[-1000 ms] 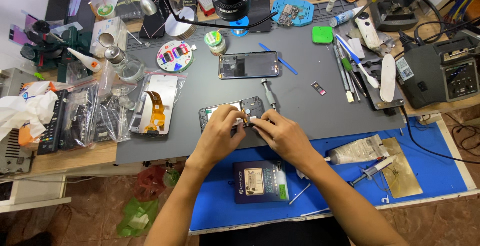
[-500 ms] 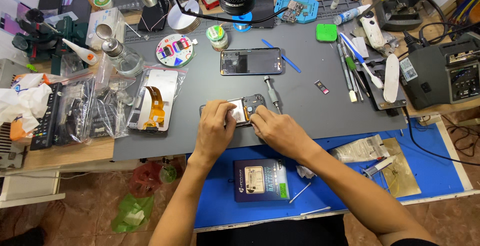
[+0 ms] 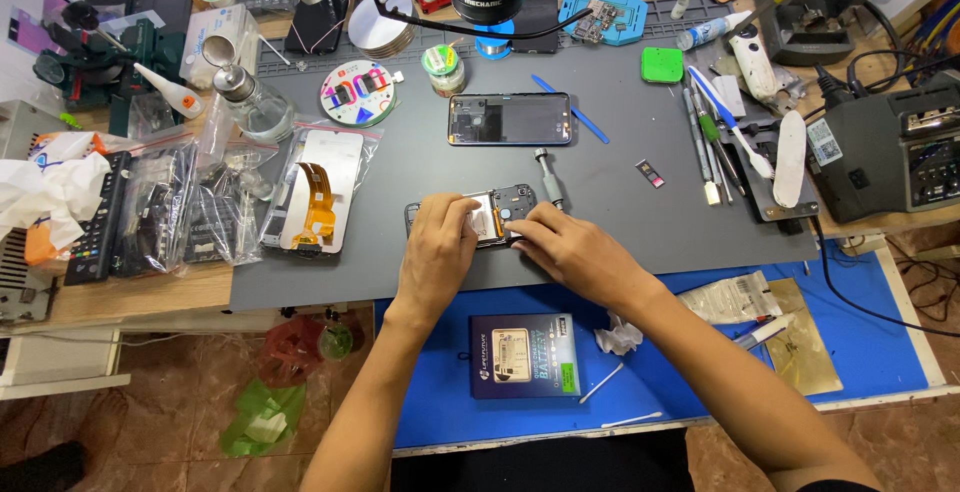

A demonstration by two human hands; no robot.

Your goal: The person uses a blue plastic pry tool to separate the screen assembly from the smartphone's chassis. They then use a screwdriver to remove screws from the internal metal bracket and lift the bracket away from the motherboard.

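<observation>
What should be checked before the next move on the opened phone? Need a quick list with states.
1. Both hands on the work: left hand and right hand rest on the opened phone. Ok.
2. Phone flat on the grey mat, well inside its edges. Ok.
3. Screwdriver within reach, lying just beyond the right hand. Ok.
4. Detached back frame parked apart, further up the mat. Ok.
5. Small dark part loose on the mat right of the phone, away from the hands. Ok.
6. What the fingers pinch inside the phone: hidden by the hands. Cannot tell.
</observation>
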